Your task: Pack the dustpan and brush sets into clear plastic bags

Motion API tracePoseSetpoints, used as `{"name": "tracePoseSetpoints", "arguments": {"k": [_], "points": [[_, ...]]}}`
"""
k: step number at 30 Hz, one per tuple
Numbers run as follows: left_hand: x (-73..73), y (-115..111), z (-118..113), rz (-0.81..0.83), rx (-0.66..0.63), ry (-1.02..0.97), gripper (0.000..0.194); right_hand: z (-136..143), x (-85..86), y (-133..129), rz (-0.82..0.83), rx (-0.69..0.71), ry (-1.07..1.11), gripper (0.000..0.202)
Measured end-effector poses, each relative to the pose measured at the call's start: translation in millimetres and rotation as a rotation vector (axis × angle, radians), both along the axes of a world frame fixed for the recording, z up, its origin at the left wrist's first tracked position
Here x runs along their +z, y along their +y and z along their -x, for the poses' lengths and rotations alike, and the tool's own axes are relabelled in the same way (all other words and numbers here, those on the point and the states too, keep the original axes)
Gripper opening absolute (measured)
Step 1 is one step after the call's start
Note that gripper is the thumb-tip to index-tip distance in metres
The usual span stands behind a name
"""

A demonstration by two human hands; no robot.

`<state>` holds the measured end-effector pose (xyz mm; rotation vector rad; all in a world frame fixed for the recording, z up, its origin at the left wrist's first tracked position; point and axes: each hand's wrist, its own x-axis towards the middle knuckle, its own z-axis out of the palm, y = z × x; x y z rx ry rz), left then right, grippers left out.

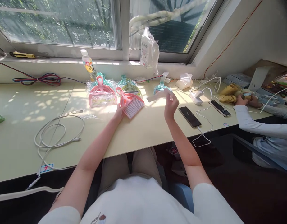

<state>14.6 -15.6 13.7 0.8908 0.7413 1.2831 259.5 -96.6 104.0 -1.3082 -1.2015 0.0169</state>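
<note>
A pink dustpan and brush set (132,104) is held over the table by my left hand (119,112), whose fingers are closed on its left edge. My right hand (171,105), to the right of it, pinches a strip of clear plastic (156,96) that stretches left toward the pink set. Behind my left hand a pink set in clear wrapping (102,95) lies on teal ones. Green and teal sets (129,84) lie behind the held one. Another small teal set (160,87) is behind my right hand.
White cables (61,144) lie coiled at the left. A bottle (88,64) stands by the window. Right of my right hand are a phone (190,117), a second phone (220,108), a white charger (196,97) and tissues (184,81). Another person's hands (242,101) work at the far right.
</note>
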Motion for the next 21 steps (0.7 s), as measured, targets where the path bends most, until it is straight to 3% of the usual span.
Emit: {"name": "tracePoseSetpoints", "arguments": {"k": [2,4,7,10,17,21], "points": [[-0.2,1.3,2.4,-0.089,-0.014,-0.039,0.072,23.7,-9.0,23.8,-0.002,-0.039,-0.118,0.046],[-0.5,2.4,4.8,-0.125,-0.004,-0.06,0.078,55.4,-28.2,35.5,0.102,-0.015,-0.272,0.046],[-2.2,3.2,7.4,-0.07,0.011,-0.056,0.077,97.7,-62.1,38.5,0.325,0.127,-0.525,0.044],[-3.4,1.9,7.8,-0.02,0.001,-0.028,0.076,115.5,-84.4,37.3,0.453,0.277,-0.645,0.046],[-5.3,2.8,5.9,-0.072,-0.046,-0.007,0.092,107.2,-91.0,38.1,0.537,0.531,-0.586,0.051],[-5.9,4.6,6.6,-0.088,-0.029,-0.01,0.09,106.5,-89.5,39.2,0.515,0.492,-0.476,0.05]]}}
